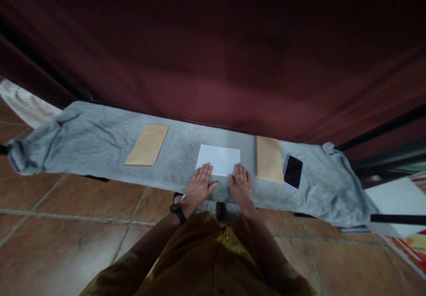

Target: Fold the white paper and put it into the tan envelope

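Note:
A white sheet of paper (219,159), perhaps folded, lies flat on the grey cloth in front of me. My left hand (199,184) rests on its near left corner, palm down, fingers stretched out and thumb pointing right. At the near right corner my right hand (241,185) lies flat, its fingertips at the paper's edge. Neither hand grips anything. To the left is a brown envelope (147,145). On the right lies a small stack of brown envelopes (269,159), close to my right hand.
A phone (293,171) lies right of the envelope stack. The grey cloth (93,140) covers a long narrow surface, wrinkled at both ends. A dark red curtain (213,74) hangs along the far edge. White sheets (397,203) are at the far right, above the tiled floor (86,234).

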`<state>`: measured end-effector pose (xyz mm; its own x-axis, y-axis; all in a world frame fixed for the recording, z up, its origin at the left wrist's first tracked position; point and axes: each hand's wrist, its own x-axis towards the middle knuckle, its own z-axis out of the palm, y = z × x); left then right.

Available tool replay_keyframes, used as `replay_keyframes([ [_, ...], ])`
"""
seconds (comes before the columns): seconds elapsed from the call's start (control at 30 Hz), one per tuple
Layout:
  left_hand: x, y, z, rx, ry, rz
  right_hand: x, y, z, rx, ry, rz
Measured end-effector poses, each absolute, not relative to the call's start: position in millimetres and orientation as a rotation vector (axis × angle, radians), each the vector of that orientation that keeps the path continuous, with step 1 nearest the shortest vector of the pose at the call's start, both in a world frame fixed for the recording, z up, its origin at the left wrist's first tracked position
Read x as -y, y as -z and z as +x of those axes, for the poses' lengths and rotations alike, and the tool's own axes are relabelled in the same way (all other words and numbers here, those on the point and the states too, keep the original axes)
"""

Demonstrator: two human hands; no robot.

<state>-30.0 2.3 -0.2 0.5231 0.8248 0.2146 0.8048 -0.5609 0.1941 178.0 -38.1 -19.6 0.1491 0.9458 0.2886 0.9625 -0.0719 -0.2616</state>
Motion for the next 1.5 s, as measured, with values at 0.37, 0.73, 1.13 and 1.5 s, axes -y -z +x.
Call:
replay_keyframes([
  [0.37,-14.6,-6.8,-15.5,-1.6,-0.493,2.576,40.2,13.3,176.8,1.809,0.068,-2.064],
  [0.73,-55.8,-0.2,49.2,-1.395,-0.317,2.613,39.6,17.0,174.7,1.798,0.082,-2.079],
  [1.13,-94.2,8.0,31.9,-1.53,-0.466,2.532,37.6,22.1,175.9,1.785,0.031,-2.095],
  [1.5,-62.5,5.1,-25.0,-1.831,-0.624,2.275,38.7,18.8,175.0,1.771,0.01,-2.068],
])
